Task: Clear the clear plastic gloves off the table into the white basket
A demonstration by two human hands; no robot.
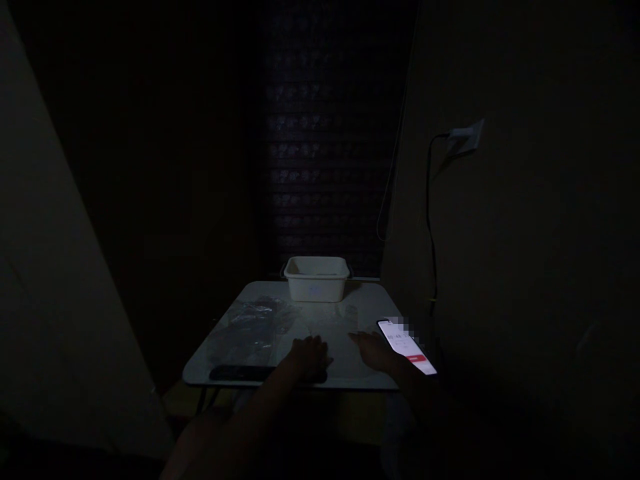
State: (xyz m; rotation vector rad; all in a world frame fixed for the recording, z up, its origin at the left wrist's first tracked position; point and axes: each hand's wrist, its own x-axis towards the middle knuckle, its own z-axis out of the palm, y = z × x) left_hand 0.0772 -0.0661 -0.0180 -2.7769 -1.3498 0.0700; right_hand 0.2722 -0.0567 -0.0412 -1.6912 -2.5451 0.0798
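The scene is very dark. On a small white table (370, 293), my left hand (307, 355) rests palm down near the front edge, its fingers partly spread and no held object visible. To its right, my right hand (373, 349) lies low over the tabletop with fingers stretched to the left, also holding nothing that I can see. Thin clear plastic (253, 323), perhaps a bag or sheet, lies wrinkled on the table's left side. It seems to extend toward my hands, but the dim light hides its outline.
A white plastic basin (317, 290) with side handles stands at the table's back. A lit phone (407, 348) lies at the right edge beside my right forearm. A dark slot (243, 373) runs along the front edge. A cable (429, 200) hangs from a wall outlet.
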